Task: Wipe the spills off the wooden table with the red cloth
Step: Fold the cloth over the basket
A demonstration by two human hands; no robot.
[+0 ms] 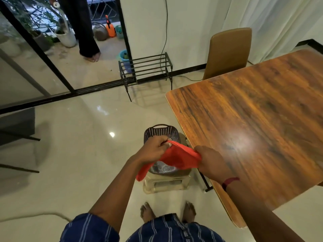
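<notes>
The red cloth (176,158) is stretched between both of my hands, left of the wooden table's near corner. My left hand (154,148) pinches its upper left edge. My right hand (214,162) grips its right end, just over the table edge. A loose corner of the cloth hangs down toward the floor. The wooden table (262,123) fills the right side, glossy with a lamp glare; no spill is plain to see on it.
A dark perforated basket (161,132) sits on a pale plastic stool (166,183) under the cloth, against the table's left edge. A brown chair (229,51) stands behind the table, a black metal rack (146,70) by the wall. Another person's feet (92,57) show beyond the glass door.
</notes>
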